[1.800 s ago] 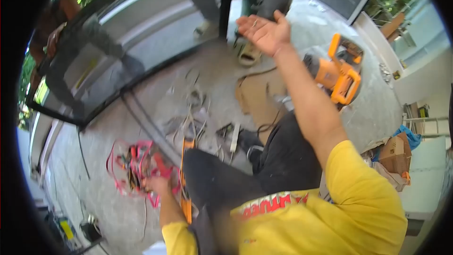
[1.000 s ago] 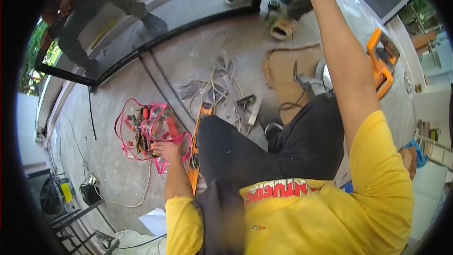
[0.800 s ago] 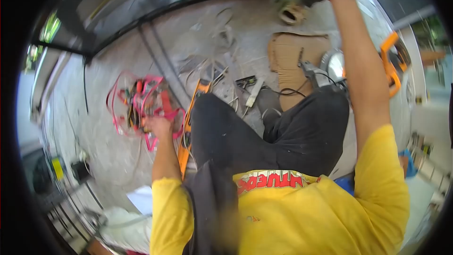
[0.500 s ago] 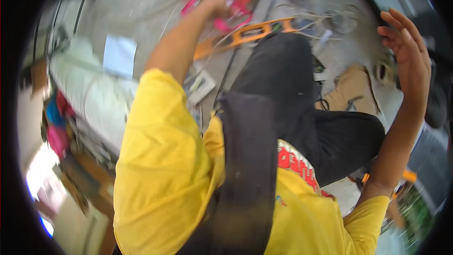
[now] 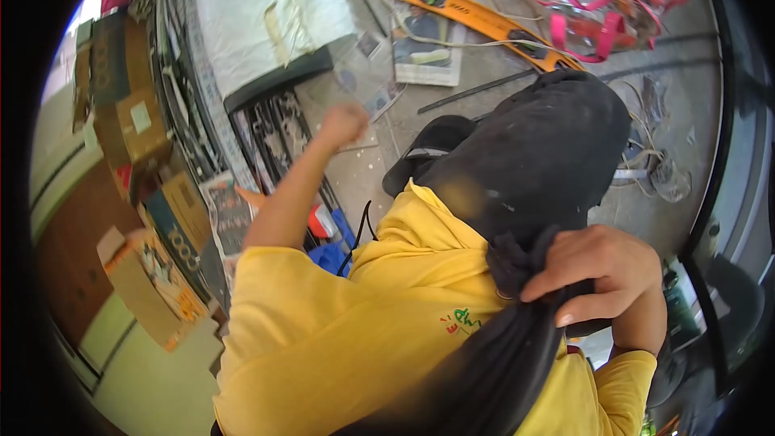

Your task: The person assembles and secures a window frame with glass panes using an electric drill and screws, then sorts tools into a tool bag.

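With the orange spirit level (image 5: 476,18) as reference, the right hand (image 5: 599,270) is below it in view, thumb and fingers closed around the dark cloth (image 5: 500,355), which lies bunched across the yellow shirt (image 5: 323,347). The left hand (image 5: 345,125) is below and left of the level, fingers curled; blur prevents telling whether it holds anything. The pink-trimmed bag (image 5: 585,36) sits beside the level's right end.
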A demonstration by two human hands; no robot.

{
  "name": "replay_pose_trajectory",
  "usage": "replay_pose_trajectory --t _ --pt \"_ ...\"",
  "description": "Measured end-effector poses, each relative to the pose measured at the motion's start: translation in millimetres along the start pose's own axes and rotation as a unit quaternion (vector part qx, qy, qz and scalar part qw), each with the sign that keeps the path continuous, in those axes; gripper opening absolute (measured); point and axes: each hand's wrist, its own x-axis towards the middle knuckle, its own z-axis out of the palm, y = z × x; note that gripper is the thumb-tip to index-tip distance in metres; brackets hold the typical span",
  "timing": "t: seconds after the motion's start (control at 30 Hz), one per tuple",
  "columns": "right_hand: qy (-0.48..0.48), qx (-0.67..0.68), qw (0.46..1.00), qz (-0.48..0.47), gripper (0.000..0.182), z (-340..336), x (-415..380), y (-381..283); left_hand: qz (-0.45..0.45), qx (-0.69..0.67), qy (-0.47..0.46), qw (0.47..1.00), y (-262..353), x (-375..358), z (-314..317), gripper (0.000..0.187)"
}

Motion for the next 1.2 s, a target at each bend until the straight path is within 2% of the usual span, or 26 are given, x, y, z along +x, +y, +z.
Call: replay_pose_trajectory --t 0.07,0.1,0.17,0.2,0.27,0.3,0.37,0.4,0.47,0.5,0.57,0.63,0.7,0.73,0.77,0.8,0.83,0.87,0.9,0.93,0.97,1.0,1.03,1.1,1.17,1.2 --pt "-0.035 0.030 0.999 0.020 0.034 -9 -1 6 -0.097 0.002 -0.038 0.995 -62 -42 47 0.022" --pt "-0.037 0.053 0.997 0.039 0.033 -12 1 9 -0.094 0.023 -0.109 0.989 -124 -42 78 0.036" --pt "-0.043 0.076 0.994 0.062 0.031 -14 8 14 -0.307 -0.184 -0.122 0.926 -153 -74 137 0.059" --pt "-0.048 0.089 0.993 0.054 0.030 -16 13 18 -0.311 -0.189 -0.122 0.924 -163 -87 158 0.059" --pt "-0.054 0.092 0.993 0.048 0.029 -18 22 15 -0.238 -0.407 -0.101 0.876 -173 -99 185 0.078" --pt "-0.057 0.082 0.993 0.058 0.030 -18 26 12 -0.234 -0.412 -0.101 0.875 -165 -104 184 0.078" --pt "-0.056 0.067 0.994 0.066 0.030 -18 28 7 -0.318 -0.590 -0.191 0.717 -143 -113 174 0.081" --pt "-0.042 0.061 0.995 0.072 0.030 -17 26 5 -0.312 -0.588 -0.195 0.721 -155 -108 175 0.081" --pt "-0.011 0.051 0.996 0.076 0.031 -14 17 1 -0.273 -0.507 -0.236 0.783 -197 -88 173 0.083" --pt "0.015 0.024 0.997 0.066 0.036 -11 10 -2 -0.266 -0.493 -0.247 0.791 -186 -82 158 0.083" --pt "0.075 -0.014 0.996 0.055 0.040 0 -7 -10 -0.287 -0.296 -0.151 0.898 -136 -66 118 0.069" --pt "0.160 -0.197 0.963 0.087 0.053 16 -22 -23 -0.142 -0.006 -0.117 0.983 -94 -40 80 0.047" --pt "0.223 -0.327 0.905 0.154 0.062 28 -33 -32 -0.019 0.055 -0.040 0.997 -37 -19 48 0.029" --pt "0.266 -0.396 0.860 0.180 0.060 34 -36 -30 0.014 0.077 0.011 0.997 17 -23 30 0.029" --pt "0.297 -0.453 0.813 0.214 0.058 38 -40 -26 0.023 -0.057 0.011 0.998 85 -48 17 0.028" --pt "0.326 -0.415 0.815 0.238 0.058 43 -46 -27 0.078 -0.100 0.020 0.992 154 -84 12 0.033" --pt "0.331 -0.419 0.788 0.308 0.051 41 -52 -32 0.122 -0.227 -0.030 0.966 182 -101 1 0.040" --pt "0.326 -0.426 0.757 0.373 0.045 36 -61 -34 0.220 -0.195 -0.108 0.950 228 -139 -8 0.048" --pt "0.336 -0.402 0.760 0.384 0.045 31 -70 -31 0.331 -0.218 -0.182 0.900 259 -181 -9 0.058" --pt "0.412 -0.420 0.729 0.350 0.039 28 -78 -25 0.411 -0.040 -0.208 0.887 277 -212 -7 0.074" --pt "0.484 -0.436 0.690 0.315 0.033 28 -85 -19 0.465 0.017 -0.332 0.821 283 -231 -12 0.070" --pt "0.527 -0.401 0.679 0.317 0.032 22 -88 -15 0.398 0.082 -0.367 0.837 303 -270 7 0.081" --pt "0.568 -0.367 0.665 0.316 0.031 17 -92 -9 0.352 0.214 -0.374 0.831 323 -296 22 0.068" --pt "0.582 -0.312 0.674 0.332 0.055 18 -102 27 0.368 0.343 -0.398 0.767 327 -313 28 0.054" --pt "0.620 -0.217 0.648 0.387 0.025 33 -97 54 0.315 0.313 -0.450 0.775 322 -331 15 0.046" --pt "0.626 -0.176 0.645 0.400 0.026 43 -96 74 0.267 0.275 -0.491 0.782 318 -341 7 0.039"
